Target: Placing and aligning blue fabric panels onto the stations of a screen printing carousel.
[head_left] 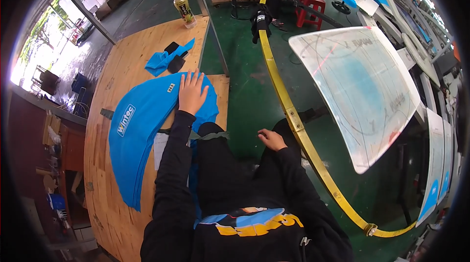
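A curved, crescent-shaped piece of blue fabric (139, 110) with a white printed patch lies on a wooden table to my left. My left hand (192, 93) rests flat on its far right part, fingers stretched out and a little apart. Beside that hand, the fabric's right end looks loose and wavy. My right hand (272, 139) is by my right thigh, away from the table. Its fingers are loosely curled in, and I see nothing in them. A sheet of white paper (160, 150) shows partly between the fabric and my left forearm.
Farther up the wooden table (105, 71) lie a small blue cloth (159, 63) with black pieces and a capped drink bottle (184, 10). A yellow curved rail (280, 88) bends around my right side. Beyond it hangs a large pale panel (360, 90). A red stool (310, 10) stands behind.
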Demonstrator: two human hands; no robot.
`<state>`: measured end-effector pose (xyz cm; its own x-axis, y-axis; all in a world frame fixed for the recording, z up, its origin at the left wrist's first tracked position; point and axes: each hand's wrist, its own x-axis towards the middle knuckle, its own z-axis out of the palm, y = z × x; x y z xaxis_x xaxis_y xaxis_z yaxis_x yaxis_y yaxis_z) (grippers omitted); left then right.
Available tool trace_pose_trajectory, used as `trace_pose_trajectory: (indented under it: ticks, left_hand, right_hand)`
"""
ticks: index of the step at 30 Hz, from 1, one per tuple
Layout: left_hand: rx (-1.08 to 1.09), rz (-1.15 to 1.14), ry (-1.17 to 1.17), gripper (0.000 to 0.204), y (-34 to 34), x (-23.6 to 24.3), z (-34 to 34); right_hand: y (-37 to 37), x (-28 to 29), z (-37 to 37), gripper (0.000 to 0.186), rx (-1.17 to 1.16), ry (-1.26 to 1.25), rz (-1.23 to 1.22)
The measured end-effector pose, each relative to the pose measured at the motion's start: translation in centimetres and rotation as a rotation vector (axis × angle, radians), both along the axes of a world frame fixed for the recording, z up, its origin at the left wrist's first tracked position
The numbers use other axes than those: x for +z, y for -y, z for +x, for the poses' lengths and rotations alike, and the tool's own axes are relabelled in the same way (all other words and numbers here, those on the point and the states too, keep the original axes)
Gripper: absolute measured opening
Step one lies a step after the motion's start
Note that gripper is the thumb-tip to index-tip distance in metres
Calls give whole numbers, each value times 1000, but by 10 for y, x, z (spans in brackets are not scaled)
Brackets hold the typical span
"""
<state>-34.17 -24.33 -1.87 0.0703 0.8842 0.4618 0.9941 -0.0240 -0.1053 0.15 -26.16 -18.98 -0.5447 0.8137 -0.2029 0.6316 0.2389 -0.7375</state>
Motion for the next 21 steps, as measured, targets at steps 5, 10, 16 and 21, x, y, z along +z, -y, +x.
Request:
trace_pose_trajectory:
  ticks: [5, 10, 16, 21]
  left_hand:
    - [-135, -62, 58, 45, -9, 0, 18]
    - [-307, -40, 202, 36, -5, 17, 64]
    - [-488, -64, 256, 35, -16, 55, 135]
    - [-742, -180, 580, 36, -38, 79, 224]
  right_hand:
    - [0, 13, -2, 31, 5, -60, 9]
    - [22, 58, 0, 23, -35, -315, 88]
    - [62, 149, 56, 22, -68, -535, 235]
    - [75, 212, 155, 22, -518, -449, 471]
